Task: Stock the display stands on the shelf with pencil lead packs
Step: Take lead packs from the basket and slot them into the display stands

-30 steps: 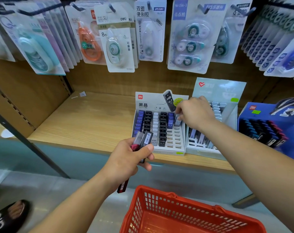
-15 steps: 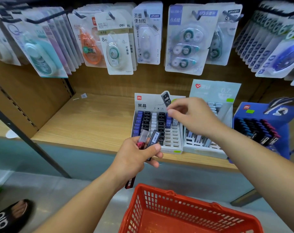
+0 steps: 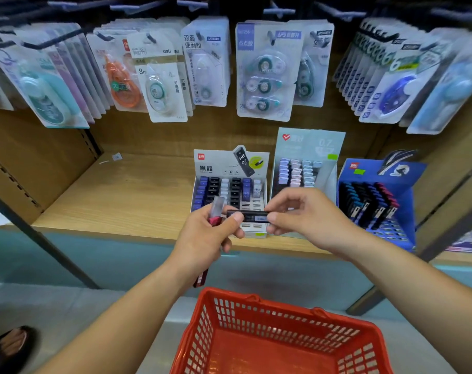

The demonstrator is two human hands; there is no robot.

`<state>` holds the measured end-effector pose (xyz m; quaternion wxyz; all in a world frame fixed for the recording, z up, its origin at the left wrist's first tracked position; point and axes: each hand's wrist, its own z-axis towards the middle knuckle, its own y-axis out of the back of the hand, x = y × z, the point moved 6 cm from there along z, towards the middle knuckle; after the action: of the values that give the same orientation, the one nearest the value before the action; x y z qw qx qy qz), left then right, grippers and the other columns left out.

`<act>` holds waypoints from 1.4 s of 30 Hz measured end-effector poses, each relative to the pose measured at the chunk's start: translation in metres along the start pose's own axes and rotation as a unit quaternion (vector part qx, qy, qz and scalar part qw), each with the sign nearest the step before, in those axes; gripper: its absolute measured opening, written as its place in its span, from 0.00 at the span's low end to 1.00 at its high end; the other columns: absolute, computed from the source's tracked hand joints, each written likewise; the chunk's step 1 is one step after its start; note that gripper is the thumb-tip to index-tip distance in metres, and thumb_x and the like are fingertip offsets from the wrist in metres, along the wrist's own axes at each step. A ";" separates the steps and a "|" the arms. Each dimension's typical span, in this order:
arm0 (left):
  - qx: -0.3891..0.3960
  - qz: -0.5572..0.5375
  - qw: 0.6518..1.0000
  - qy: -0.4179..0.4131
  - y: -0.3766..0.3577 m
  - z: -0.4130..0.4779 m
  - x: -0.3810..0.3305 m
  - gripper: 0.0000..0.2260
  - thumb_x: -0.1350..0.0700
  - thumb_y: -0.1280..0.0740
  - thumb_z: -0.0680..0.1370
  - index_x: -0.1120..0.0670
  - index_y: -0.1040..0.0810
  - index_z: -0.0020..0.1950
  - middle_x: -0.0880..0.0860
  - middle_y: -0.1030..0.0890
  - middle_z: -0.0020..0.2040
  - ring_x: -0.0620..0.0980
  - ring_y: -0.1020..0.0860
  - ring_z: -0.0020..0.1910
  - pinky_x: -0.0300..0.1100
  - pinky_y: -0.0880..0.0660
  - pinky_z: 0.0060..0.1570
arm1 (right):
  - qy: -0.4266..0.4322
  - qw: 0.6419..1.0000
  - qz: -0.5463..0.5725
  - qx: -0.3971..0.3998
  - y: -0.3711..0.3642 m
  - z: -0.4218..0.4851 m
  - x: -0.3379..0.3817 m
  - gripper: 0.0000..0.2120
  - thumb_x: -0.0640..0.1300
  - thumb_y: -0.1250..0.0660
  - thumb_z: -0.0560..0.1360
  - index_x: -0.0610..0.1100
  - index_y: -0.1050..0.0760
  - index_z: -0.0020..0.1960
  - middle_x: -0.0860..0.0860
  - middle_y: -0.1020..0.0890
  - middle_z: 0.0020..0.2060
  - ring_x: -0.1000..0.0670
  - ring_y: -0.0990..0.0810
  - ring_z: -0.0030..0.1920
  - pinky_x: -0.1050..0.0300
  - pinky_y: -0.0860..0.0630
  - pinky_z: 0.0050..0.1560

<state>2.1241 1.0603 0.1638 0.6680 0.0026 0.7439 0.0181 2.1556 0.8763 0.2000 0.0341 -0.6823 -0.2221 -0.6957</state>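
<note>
My left hand (image 3: 211,236) grips a small bunch of pencil lead packs, one with a clear cap and red end (image 3: 217,210) sticking up. A black lead pack (image 3: 249,215) lies sideways between both hands, its right end pinched by my right hand (image 3: 301,215) and its left end under my left thumb. Behind the hands on the wooden shelf (image 3: 116,201) stands a white display stand (image 3: 229,168) with rows of blue, black and white packs. Right of it is a pale stand (image 3: 309,147) with pastel packs, and a blue stand (image 3: 386,209) with dark packs.
A red plastic basket (image 3: 278,330) sits below my arms on the floor. Blister packs of correction tape (image 3: 264,74) hang on hooks above the shelf. A dark metal upright (image 3: 37,233) slants at the left. A foot in a black sandal (image 3: 8,346) shows bottom left.
My right hand has come back from the white stand's slots toward my left hand and now pinches a black pack held there. The view has pulled back slightly.
</note>
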 end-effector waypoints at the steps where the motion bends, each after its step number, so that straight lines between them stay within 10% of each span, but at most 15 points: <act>1: 0.002 -0.002 1.000 -0.002 -0.002 0.000 0.001 0.03 0.56 0.30 0.80 0.56 0.20 0.51 0.53 0.17 0.38 0.45 0.30 0.24 0.32 0.36 0.23 | -0.008 1.000 0.001 -0.006 0.000 -0.003 -0.004 0.04 0.30 0.29 0.75 0.35 0.21 0.48 0.44 0.18 0.38 0.46 0.14 0.39 0.51 0.17 0.46; 8: 0.002 0.030 0.999 -0.016 -0.005 0.003 0.006 0.10 0.60 0.28 0.78 0.49 0.18 0.57 0.46 0.26 0.29 0.46 0.31 0.25 0.33 0.36 0.24 | -0.013 0.999 0.013 -0.030 -0.004 -0.005 -0.023 0.03 0.35 0.25 0.73 0.38 0.18 0.46 0.45 0.15 0.39 0.50 0.17 0.40 0.52 0.18 0.50; 13: 0.011 0.031 0.999 -0.029 -0.002 0.006 0.005 0.16 0.64 0.28 0.78 0.46 0.20 0.60 0.49 0.22 0.33 0.46 0.32 0.24 0.33 0.35 0.24 | -0.050 0.998 0.007 0.027 -0.015 0.004 -0.032 0.21 0.32 0.24 0.71 0.49 0.21 0.59 0.46 0.14 0.47 0.47 0.14 0.44 0.55 0.18 0.50; 21: 0.024 0.089 0.996 0.014 0.001 0.011 0.022 0.06 0.56 0.29 0.79 0.53 0.19 0.55 0.49 0.22 0.32 0.42 0.34 0.22 0.35 0.37 0.25 | -0.034 0.994 0.016 0.105 -0.034 0.003 -0.041 0.30 0.29 0.30 0.75 0.56 0.28 0.69 0.51 0.20 0.41 0.47 0.16 0.40 0.53 0.18 0.46; 30: 0.037 0.084 0.992 0.087 0.034 0.014 0.044 0.12 0.61 0.36 0.83 0.52 0.25 0.66 0.47 0.34 0.32 0.44 0.35 0.31 0.40 0.36 0.30 | -0.048 0.993 -0.032 -0.099 0.009 0.013 -0.073 0.08 0.39 0.32 0.79 0.50 0.26 0.53 0.46 0.16 0.38 0.41 0.15 0.41 0.52 0.17 0.39; 36: 0.096 0.115 0.987 0.055 0.035 0.004 0.038 0.12 0.56 0.40 0.85 0.66 0.26 0.60 0.51 0.26 0.34 0.47 0.28 0.33 0.41 0.26 0.36 | 0.016 0.980 -0.082 -0.178 0.018 0.037 -0.069 0.11 0.36 0.28 0.76 0.53 0.24 0.47 0.50 0.17 0.39 0.45 0.15 0.41 0.50 0.18 0.40; 42: 0.118 0.098 0.986 0.063 0.034 -0.003 0.037 0.10 0.53 0.40 0.86 0.50 0.25 0.65 0.52 0.18 0.40 0.50 0.23 0.32 0.42 0.26 0.34 | 0.032 0.974 -0.130 -0.184 0.007 0.052 -0.078 0.12 0.38 0.27 0.75 0.55 0.23 0.44 0.55 0.16 0.39 0.50 0.15 0.39 0.45 0.18 0.48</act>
<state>2.1169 1.0957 0.1286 0.6100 0.1531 0.7775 -0.0047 2.2117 0.8690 0.1251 -0.1760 -0.6194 -0.1758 -0.7447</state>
